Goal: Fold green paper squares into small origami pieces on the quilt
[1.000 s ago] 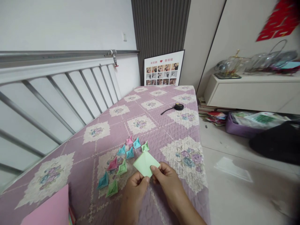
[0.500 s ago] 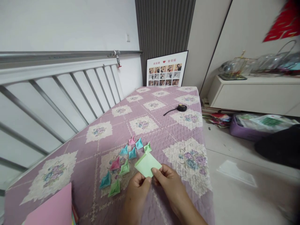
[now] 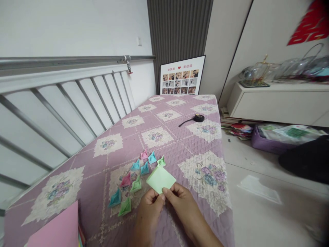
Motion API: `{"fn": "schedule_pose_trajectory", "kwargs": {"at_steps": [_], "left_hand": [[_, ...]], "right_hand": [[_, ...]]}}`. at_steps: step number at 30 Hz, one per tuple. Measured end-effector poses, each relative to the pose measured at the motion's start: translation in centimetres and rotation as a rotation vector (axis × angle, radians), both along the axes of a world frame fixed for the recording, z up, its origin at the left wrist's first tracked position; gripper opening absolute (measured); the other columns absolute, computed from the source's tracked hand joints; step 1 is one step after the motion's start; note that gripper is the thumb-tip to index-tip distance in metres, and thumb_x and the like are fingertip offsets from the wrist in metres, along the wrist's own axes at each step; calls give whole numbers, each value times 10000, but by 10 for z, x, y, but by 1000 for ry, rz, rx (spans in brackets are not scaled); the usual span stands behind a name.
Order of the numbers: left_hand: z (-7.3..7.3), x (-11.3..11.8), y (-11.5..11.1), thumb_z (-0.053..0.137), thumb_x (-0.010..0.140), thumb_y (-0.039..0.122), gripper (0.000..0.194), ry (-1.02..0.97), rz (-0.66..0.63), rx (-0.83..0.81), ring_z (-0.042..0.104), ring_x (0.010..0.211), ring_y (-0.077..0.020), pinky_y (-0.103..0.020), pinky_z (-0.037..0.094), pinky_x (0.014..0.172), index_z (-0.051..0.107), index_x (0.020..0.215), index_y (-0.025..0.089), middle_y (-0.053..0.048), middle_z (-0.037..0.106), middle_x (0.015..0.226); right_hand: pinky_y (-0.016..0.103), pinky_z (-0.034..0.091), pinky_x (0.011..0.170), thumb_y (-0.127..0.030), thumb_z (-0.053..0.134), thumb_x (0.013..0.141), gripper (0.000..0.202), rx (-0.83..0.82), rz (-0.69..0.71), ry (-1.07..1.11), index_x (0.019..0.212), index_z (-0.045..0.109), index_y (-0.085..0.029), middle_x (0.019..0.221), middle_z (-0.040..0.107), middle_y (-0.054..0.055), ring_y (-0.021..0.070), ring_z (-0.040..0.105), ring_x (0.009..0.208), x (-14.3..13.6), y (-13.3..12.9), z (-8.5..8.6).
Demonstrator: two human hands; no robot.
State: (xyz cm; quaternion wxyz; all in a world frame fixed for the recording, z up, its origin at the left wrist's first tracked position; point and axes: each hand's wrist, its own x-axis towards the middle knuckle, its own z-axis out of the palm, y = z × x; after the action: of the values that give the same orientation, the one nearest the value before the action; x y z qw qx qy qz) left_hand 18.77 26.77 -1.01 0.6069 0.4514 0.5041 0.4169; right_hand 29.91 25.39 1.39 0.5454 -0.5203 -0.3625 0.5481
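A pale green folded paper square (image 3: 161, 179) is held up in a diamond position, one corner toward me. My left hand (image 3: 151, 207) pinches its near left edge between thumb and fingers. On the near right edge, my right hand (image 3: 180, 202) grips it, the thumb lying on top close to the bottom corner. Just beyond and to the left lie several small folded paper shapes: a pink one (image 3: 125, 179), a blue one (image 3: 115, 198), a green one (image 3: 125, 207) and others. One light green shape (image 3: 161, 161) sits right behind the square's far corner.
A stack of coloured paper (image 3: 56, 228) lies at the near left of the flowered purple cloth (image 3: 174, 144). A black tape measure (image 3: 198, 118) rests farther back. A white radiator (image 3: 84, 103) runs along the left; a photo board (image 3: 181, 75) leans at the far end.
My right thumb has slid slightly left and down toward the square's near corner. The folded square stays in both hands, and the view has shifted only a little.
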Motion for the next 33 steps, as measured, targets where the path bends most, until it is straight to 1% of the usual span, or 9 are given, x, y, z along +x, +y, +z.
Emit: {"fn": "schedule_pose_trajectory", "kwargs": {"at_steps": [3,6,10,17,21,23,25,28,33], "left_hand": [[2,0,-2,667,657,432,281,19,8,3,307,440,-82,-206,240,459,560,620,175,68,406,469],[4,-1,-2,663,660,424,267,53,15,7,350,467,-92,-208,274,483,570,637,175,61,434,493],[6,-3,-2,642,684,416,251,98,-12,26,402,520,-115,-218,313,528,567,638,181,50,456,522],[2,-3,-4,596,717,345,177,81,-42,46,358,511,-108,-224,306,542,572,656,181,55,431,542],[0,-3,-4,588,717,322,163,103,-37,28,335,497,-98,-220,298,528,585,658,170,57,437,542],[1,-4,-3,589,717,323,164,104,-16,24,337,493,-97,-218,297,521,596,670,166,54,448,540],[2,-4,-2,598,713,329,173,98,11,25,350,493,-99,-217,302,517,597,662,164,49,458,534],[6,-2,-2,620,705,339,180,94,33,33,399,508,-112,-218,323,522,604,653,167,41,479,527],[12,1,-4,635,705,351,185,77,44,44,488,570,-136,-222,366,558,616,666,171,23,549,576]], "right_hand": [[231,324,535,-449,691,689,326,-16,-20,42,586,539,-179,527,519,-44,105,428,520,2,0,-4],[223,304,513,-460,698,689,349,-36,-74,85,577,509,-188,490,491,-59,95,398,490,7,2,-7],[223,323,523,-466,697,694,352,-31,-101,109,583,511,-188,522,504,-49,99,414,510,12,3,-7],[232,377,551,-495,582,792,346,-10,-129,103,626,548,-193,615,525,-17,126,455,591,10,0,-7],[222,372,535,-489,611,769,348,-16,-184,85,603,532,-195,600,499,-22,121,433,578,12,1,-4],[216,361,523,-490,649,738,329,-19,-156,79,635,543,-195,604,501,-30,116,425,568,11,2,-3],[216,361,534,-477,687,705,318,-22,-60,73,661,563,-187,611,525,-29,116,440,571,8,2,-4],[237,391,612,-448,704,693,304,-12,62,64,659,596,-166,636,577,-8,133,491,619,3,1,-5],[248,394,634,-429,707,686,287,-10,19,49,642,607,-163,636,585,-6,142,491,633,0,1,-6]]}}
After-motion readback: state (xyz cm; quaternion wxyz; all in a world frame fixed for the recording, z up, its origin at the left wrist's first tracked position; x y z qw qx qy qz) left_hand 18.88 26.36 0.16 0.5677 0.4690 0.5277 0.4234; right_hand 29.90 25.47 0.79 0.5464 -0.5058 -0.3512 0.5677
